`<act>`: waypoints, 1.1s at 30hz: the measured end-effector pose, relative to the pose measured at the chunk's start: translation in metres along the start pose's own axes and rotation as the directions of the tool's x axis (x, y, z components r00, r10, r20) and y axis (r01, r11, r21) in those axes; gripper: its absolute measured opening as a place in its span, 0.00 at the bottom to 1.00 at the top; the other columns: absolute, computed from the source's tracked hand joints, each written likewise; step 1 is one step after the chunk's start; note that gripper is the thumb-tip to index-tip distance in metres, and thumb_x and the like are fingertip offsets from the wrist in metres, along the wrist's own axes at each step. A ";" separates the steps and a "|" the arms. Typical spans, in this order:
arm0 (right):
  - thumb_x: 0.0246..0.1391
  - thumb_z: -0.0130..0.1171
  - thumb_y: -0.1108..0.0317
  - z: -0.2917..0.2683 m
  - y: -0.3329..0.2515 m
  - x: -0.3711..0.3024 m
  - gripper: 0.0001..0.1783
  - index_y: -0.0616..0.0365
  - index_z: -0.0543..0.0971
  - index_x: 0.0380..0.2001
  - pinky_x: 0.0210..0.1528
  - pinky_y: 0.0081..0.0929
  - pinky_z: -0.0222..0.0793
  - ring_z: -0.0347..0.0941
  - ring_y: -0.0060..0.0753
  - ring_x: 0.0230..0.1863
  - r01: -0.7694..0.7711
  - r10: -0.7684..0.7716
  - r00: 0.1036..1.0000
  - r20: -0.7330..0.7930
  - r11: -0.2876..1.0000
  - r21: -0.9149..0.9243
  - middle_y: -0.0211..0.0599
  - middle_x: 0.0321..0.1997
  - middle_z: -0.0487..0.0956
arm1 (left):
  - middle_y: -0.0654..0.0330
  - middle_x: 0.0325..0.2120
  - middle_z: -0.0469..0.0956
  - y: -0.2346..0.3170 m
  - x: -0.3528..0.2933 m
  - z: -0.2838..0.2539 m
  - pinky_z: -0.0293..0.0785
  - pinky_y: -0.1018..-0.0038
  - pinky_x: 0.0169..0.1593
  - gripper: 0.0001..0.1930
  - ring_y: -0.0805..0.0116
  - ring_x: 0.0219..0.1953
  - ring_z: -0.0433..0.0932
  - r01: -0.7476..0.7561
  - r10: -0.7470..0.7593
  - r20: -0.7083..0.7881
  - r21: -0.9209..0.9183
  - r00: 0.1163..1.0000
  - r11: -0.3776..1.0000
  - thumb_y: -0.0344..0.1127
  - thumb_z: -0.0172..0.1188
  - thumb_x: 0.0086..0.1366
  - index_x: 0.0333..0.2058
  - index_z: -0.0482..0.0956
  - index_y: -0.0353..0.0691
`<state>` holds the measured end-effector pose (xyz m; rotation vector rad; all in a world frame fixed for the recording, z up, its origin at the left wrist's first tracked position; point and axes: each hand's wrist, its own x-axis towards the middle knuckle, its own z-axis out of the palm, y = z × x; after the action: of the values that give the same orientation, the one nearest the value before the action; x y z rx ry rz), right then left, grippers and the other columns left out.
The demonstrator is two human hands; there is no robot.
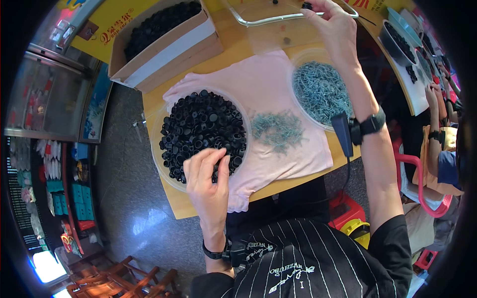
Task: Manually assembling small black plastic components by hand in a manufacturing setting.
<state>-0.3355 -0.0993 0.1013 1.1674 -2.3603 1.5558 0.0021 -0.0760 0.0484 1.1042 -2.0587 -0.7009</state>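
At the front edge of a round clear tub (158, 164) heaped with small black plastic caps (198, 124), my left hand (207, 181) has its thumb and fingers drawn together. Whether anything sits between those fingertips is hidden. My right hand (334, 32) reaches far forward and pinches a single black plastic cap (307, 6) over the near rim of a clear plastic bin (278, 19). A loose pile of greenish-silver screws (278, 130) lies on a pink cloth (268, 74) right of the caps. More screws (322, 92) fill a round tub below my right forearm.
An open cardboard box (171, 54) of black parts stands at the table's far left. Through the bin's wall a few dark pieces show. A cable (348, 174) hangs from my right wrist device. On the right, another person's arm (432, 144) is beside a table with basins (397, 42).
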 end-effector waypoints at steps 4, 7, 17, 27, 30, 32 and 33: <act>0.49 0.64 0.67 0.016 0.002 -0.009 0.13 0.62 0.82 0.38 0.41 0.29 0.71 0.77 0.35 0.35 0.256 -0.297 0.909 -0.293 0.952 -0.171 0.40 0.33 0.81 | 0.58 0.42 0.75 0.001 0.015 0.011 0.68 0.69 0.49 0.13 0.61 0.46 0.69 -0.138 0.127 0.075 0.172 0.989 0.975 0.29 0.67 0.54 0.40 0.81 0.38; 0.49 0.64 0.68 0.005 -0.009 -0.049 0.12 0.59 0.81 0.38 0.36 0.22 0.70 0.72 0.24 0.29 0.287 -0.285 0.955 0.082 0.958 -0.019 0.32 0.32 0.80 | 0.58 0.43 0.73 -0.005 0.021 0.022 0.68 0.68 0.49 0.15 0.59 0.46 0.68 -0.176 0.158 0.095 0.244 0.983 0.954 0.29 0.68 0.53 0.40 0.81 0.36; 0.46 0.64 0.69 0.035 -0.039 -0.180 0.05 0.56 0.78 0.27 0.34 0.32 0.71 0.74 0.39 0.35 0.351 -0.352 0.772 0.529 0.930 0.107 0.34 0.32 0.73 | 0.57 0.38 0.73 0.000 0.005 0.010 0.69 0.66 0.46 0.14 0.58 0.43 0.71 -0.141 0.136 0.043 0.183 0.990 0.973 0.25 0.66 0.52 0.40 0.80 0.40; 0.43 0.64 0.70 0.054 -0.071 -0.181 0.07 0.62 0.80 0.26 0.38 0.37 0.72 0.73 0.44 0.41 0.498 -0.168 0.673 0.720 0.824 -0.272 0.42 0.35 0.75 | 0.55 0.24 0.75 -0.019 -0.062 0.050 0.73 0.65 0.27 0.15 0.56 0.24 0.78 -0.148 0.137 0.240 0.029 0.961 0.989 0.25 0.63 0.55 0.44 0.77 0.39; 0.41 0.64 0.70 0.057 -0.073 -0.177 0.07 0.61 0.80 0.26 0.40 0.37 0.73 0.74 0.43 0.42 0.544 -0.120 0.615 0.779 0.780 -0.309 0.41 0.35 0.76 | 0.56 0.23 0.75 -0.016 -0.061 0.052 0.71 0.68 0.26 0.13 0.60 0.21 0.76 -0.108 0.101 0.180 0.030 0.978 0.994 0.23 0.63 0.55 0.40 0.77 0.36; 0.40 0.63 0.71 0.060 -0.066 -0.178 0.07 0.62 0.80 0.26 0.40 0.37 0.73 0.74 0.42 0.42 0.492 -0.166 0.650 0.741 0.836 -0.244 0.41 0.34 0.76 | 0.57 0.22 0.75 -0.012 -0.061 0.048 0.70 0.71 0.24 0.10 0.65 0.19 0.75 -0.078 0.071 0.160 0.038 0.985 0.996 0.22 0.63 0.54 0.37 0.77 0.35; 0.40 0.63 0.71 0.060 -0.064 -0.179 0.07 0.62 0.80 0.26 0.40 0.37 0.73 0.74 0.42 0.42 0.489 -0.166 0.655 0.737 0.837 -0.246 0.41 0.34 0.76 | 0.57 0.23 0.76 -0.010 -0.062 0.045 0.70 0.71 0.26 0.12 0.64 0.21 0.75 -0.064 0.060 0.143 0.023 0.988 0.998 0.22 0.64 0.54 0.38 0.78 0.36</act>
<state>-0.1488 -0.0627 0.0399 2.1741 -2.4262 0.4346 -0.0027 -0.0216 -0.0060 1.0269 -2.2192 -0.7411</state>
